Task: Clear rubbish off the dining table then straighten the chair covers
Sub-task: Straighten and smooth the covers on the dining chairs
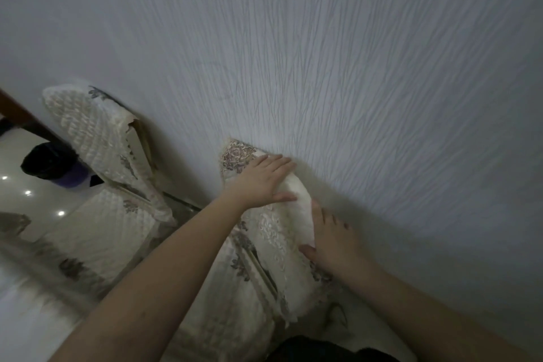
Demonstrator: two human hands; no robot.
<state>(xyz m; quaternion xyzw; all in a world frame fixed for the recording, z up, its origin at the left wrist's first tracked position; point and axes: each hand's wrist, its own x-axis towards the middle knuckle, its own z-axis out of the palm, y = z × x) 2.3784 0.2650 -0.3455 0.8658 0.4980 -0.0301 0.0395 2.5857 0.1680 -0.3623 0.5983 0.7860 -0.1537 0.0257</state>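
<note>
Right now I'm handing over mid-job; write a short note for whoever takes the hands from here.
Left hand lies flat on top of the near chair cover, fingers straight. Right hand presses the same cover's side next to the wall.
Done: cannot tell; the dining table is out of view.
Left: finish smoothing this cover, then the second chair cover on the left, whose edge looks lifted.

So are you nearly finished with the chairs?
Not yet. Both hands are on the near chair's cover: the left hand lies flat on its top and the right hand presses its wall side. The far chair's cover looks loose, with bare board showing at its edge, so it likely needs doing. The dining table isn't in view, so I can't tell about the rubbish.
</note>
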